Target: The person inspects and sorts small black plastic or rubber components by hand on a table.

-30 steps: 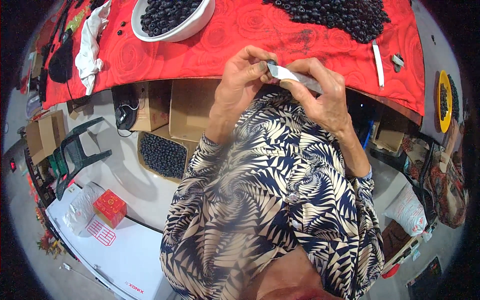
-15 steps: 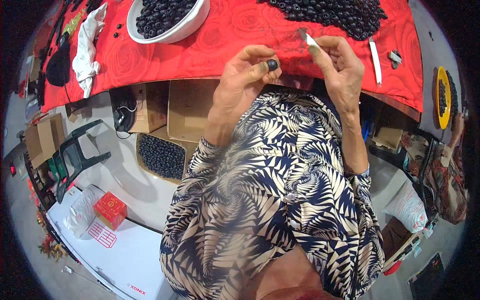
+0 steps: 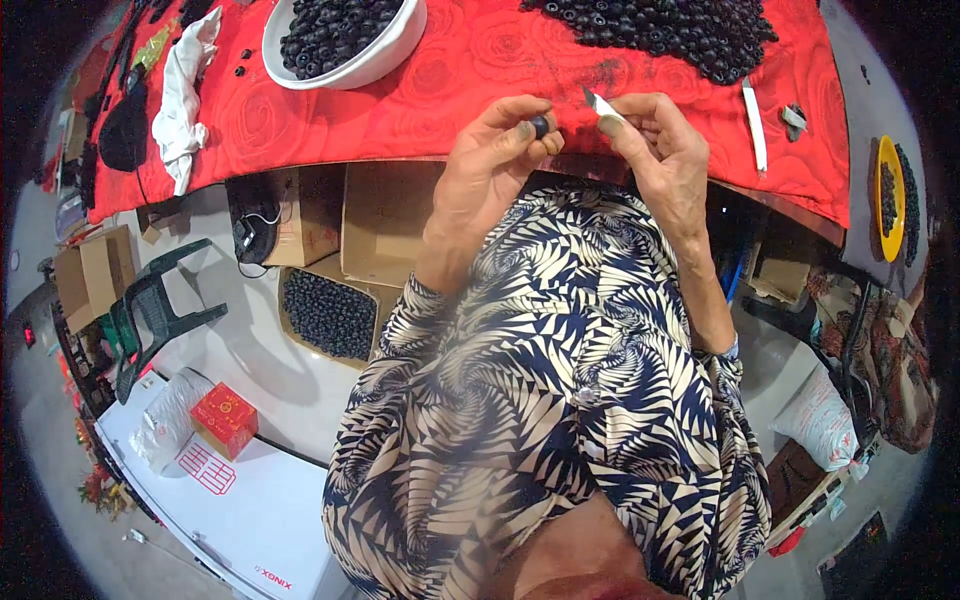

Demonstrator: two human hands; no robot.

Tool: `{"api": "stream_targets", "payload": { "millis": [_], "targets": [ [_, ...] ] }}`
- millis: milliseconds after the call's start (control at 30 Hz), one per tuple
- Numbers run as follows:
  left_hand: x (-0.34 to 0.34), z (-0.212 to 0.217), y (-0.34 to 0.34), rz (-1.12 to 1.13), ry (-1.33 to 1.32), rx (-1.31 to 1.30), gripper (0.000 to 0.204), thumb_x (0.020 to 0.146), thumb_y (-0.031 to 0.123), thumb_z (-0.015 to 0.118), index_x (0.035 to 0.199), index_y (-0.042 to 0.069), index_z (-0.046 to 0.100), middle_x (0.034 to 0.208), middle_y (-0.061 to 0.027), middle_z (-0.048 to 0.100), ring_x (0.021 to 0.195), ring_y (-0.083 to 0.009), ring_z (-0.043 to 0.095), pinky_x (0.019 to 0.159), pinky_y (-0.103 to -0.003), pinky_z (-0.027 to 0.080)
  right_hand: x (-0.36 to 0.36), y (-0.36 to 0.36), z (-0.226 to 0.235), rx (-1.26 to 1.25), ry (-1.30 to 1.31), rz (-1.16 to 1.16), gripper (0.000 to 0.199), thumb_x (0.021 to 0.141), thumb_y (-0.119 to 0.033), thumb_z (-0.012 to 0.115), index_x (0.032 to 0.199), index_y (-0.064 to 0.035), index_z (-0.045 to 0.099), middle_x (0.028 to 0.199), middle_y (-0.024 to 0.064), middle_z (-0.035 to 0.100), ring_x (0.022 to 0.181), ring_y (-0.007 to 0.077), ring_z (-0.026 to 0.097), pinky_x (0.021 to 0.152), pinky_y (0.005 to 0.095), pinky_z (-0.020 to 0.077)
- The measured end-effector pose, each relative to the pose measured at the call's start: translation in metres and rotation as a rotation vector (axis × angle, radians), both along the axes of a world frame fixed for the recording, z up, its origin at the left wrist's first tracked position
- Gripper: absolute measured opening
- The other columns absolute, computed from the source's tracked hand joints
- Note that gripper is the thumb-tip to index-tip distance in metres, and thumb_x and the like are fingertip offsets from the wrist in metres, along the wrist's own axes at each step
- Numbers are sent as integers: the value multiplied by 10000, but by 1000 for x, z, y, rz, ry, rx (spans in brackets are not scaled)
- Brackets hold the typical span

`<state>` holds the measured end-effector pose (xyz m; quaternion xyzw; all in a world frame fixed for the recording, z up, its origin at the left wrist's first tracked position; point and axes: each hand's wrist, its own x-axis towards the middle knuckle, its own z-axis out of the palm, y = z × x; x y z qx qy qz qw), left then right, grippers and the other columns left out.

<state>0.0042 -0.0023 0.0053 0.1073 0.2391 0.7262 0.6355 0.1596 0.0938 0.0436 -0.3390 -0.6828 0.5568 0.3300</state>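
Left hand (image 3: 495,160) pinching small dark round piece (image 3: 540,126) at fingertips above red tablecloth (image 3: 470,80) edge, right hand (image 3: 655,150) gripping small blade (image 3: 598,103), long axis slanting, tip pointing up-left toward the piece, white bowl (image 3: 390,60) of dark pieces beyond

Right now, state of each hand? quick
Left hand: closed, pinching a small dark round piece between thumb and fingertips.
Right hand: closed, gripping a small pale blade-like tool, tip pointing toward the left hand.
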Motion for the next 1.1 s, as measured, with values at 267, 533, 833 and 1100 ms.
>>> {"api": "stream_targets", "payload": {
  "millis": [267, 533, 833, 1100],
  "targets": [
    [0, -8, -1, -17, 15, 80, 151, 858, 60, 562, 994, -7, 557, 936, -104, 582, 812, -217, 600, 742, -285, 503, 1, -3, 1, 1, -30, 12, 135, 804, -69, 631, 886, 23, 578, 793, 53, 628, 750, 100, 590, 674, 235, 474],
    [-2, -8, -3, 8, 11, 81, 139, 850, 35, 556, 981, -11, 547, 912, -105, 579, 798, -249, 614, 746, -318, 518, 1, -6, 1, 21, -37, 34, 143, 804, -79, 632, 893, 18, 576, 790, 58, 627, 743, 104, 592, 660, 239, 473],
    [2, -2, -2, 26, 16, -12, 165, 857, 28, 546, 1013, -26, 553, 911, -120, 608, 836, -271, 631, 763, -289, 535, -1, -9, 1, 37, -32, 65, 142, 799, -73, 626, 890, 21, 569, 785, 69, 629, 738, 116, 597, 654, 246, 474],
    [1, -10, -4, 48, 24, 84, 150, 860, 35, 546, 994, -28, 573, 966, -126, 596, 851, -270, 625, 772, -294, 532, 0, -12, 5, 30, -67, 76, 156, 784, -76, 642, 890, 13, 572, 773, 73, 635, 707, 119, 607, 619, 246, 476]
  ]
}}
